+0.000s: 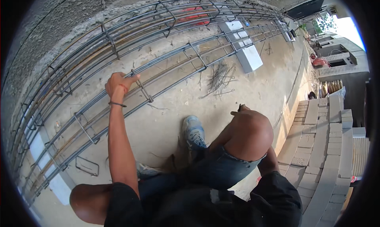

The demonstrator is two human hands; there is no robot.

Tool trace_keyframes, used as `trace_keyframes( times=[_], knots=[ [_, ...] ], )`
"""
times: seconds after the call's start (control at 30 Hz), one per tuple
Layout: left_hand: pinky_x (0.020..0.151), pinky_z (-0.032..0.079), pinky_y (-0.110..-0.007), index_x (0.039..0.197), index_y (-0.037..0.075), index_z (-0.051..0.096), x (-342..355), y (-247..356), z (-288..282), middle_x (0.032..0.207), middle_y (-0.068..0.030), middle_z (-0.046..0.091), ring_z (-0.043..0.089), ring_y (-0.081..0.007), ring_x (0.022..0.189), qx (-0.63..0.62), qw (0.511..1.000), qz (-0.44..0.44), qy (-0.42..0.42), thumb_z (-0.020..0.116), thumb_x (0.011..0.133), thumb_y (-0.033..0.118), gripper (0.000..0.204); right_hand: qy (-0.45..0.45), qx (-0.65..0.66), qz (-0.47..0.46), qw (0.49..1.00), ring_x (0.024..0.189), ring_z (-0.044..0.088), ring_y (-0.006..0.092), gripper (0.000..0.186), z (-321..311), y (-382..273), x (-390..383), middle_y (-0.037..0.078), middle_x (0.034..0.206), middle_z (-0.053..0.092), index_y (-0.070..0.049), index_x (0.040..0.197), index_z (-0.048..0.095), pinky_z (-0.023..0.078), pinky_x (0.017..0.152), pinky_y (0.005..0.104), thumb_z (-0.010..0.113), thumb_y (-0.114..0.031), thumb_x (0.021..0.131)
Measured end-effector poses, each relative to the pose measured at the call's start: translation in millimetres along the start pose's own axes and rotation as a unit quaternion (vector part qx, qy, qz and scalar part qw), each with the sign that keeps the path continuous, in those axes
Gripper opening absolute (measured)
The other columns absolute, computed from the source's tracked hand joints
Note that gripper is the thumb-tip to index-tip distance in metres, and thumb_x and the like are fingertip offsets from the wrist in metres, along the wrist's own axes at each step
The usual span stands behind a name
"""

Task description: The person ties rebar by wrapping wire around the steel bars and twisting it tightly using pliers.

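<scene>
My left hand point(118, 84) is closed round the upper bar of a long rebar cage point(190, 56), beside one of its square stirrups point(144, 91). A reddish band circles that wrist, with a dark bracelet below it. My right hand point(244, 107) shows only as fingertips past my bent knee; they are closed around a small dark object, mostly hidden. Loose tie wires point(218, 80) lie in a heap on the concrete floor beyond that hand. A separate bent stirrup point(87, 166) rests on the floor left of my left forearm.
More rebar cages point(134, 33) lie along the rough wall behind. Pale blocks point(248, 57) and another pale block point(49, 167) sit beneath the steel. Something red point(194, 15) shows behind the bars. Stacked grey blocks point(316, 148) stand at the right, past the floor's edge.
</scene>
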State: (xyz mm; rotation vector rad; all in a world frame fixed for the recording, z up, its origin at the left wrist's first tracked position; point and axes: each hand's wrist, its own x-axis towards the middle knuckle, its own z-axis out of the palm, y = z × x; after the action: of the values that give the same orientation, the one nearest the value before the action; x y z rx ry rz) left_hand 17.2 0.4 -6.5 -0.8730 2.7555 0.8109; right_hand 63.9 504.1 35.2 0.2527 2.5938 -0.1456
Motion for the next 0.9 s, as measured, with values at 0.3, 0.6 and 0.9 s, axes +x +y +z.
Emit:
trace_keyframes(
  times=[0.3,0.6,0.9],
  knots=[
    [0.073,0.05,-0.035,0.091,0.006,0.071,-2,6,-4,0.081,-0.0119,0.069,0.066,-0.0256,0.077,-0.03,0.999,0.015,0.041,0.075,0.057,0.06,0.064,0.16,0.184,-0.201,0.949,0.076,0.062,0.0391,0.03,40,-109,170,0.022,0.078,0.064,0.001,0.082,0.062,0.048,0.067,0.0458,0.066,-0.028,0.079],
    [0.072,0.049,-0.031,0.094,0.001,0.068,-14,15,-3,0.082,-0.0129,0.068,0.065,-0.022,0.077,-0.07,0.995,0.039,0.065,0.075,0.064,0.054,0.061,0.22,0.146,-0.1,0.959,0.082,0.061,0.0414,0.033,66,-134,205,0.024,0.081,0.064,0.0,0.083,0.065,0.048,0.072,0.047,0.064,-0.033,0.079],
    [0.068,0.046,-0.022,0.09,-0.002,0.068,-68,55,19,0.078,-0.0073,0.067,0.06,-0.0105,0.072,-0.365,0.913,0.101,0.148,0.07,0.081,0.024,0.028,-0.074,0.595,-0.09,0.795,0.053,0.057,0.01,0.005,17,-88,106,0.007,0.069,0.064,-0.001,0.074,0.06,0.039,0.045,0.0205,0.063,-0.005,0.075]
  ],
)
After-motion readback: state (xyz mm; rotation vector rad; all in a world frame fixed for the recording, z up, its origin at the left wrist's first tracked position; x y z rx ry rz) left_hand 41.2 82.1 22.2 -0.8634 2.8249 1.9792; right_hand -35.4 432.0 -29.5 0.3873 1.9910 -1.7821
